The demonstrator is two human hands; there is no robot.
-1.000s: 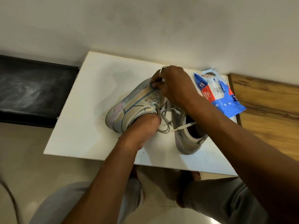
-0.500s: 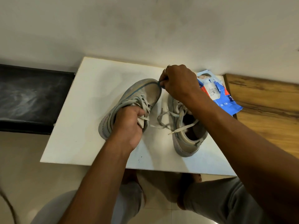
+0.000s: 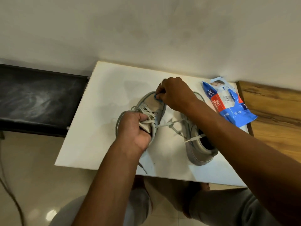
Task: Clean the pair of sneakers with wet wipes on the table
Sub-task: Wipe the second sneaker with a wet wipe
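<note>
White counter (image 3: 101, 121) mid-frame, set against a pale wall. Left hand (image 3: 132, 129) clenched around the laced midsection of the left sneaker (image 3: 150, 106), which sits centre of the counter, toe toward the wall. Right hand (image 3: 174, 93) closed at that sneaker's toe, fingers pinching something small and blue against the toe cap; too small to tell if it is a wipe. Second sneaker (image 3: 197, 154) stands just right of the first, partly under the right forearm, opening facing up, dark inside, nothing seen in it, loose laces (image 3: 175, 125) trailing across the counter between the two shoes. Blue-red-white wipes pack (image 3: 228, 101) lies flat at the upper right of the counter, its lower corner over the edge onto a wooden surface (image 3: 276, 111); contents not visible. Black bench (image 3: 37, 98) at left of frame. Grey-trousered knees at the bottom, over a glossy tiled floor (image 3: 32, 185).
</note>
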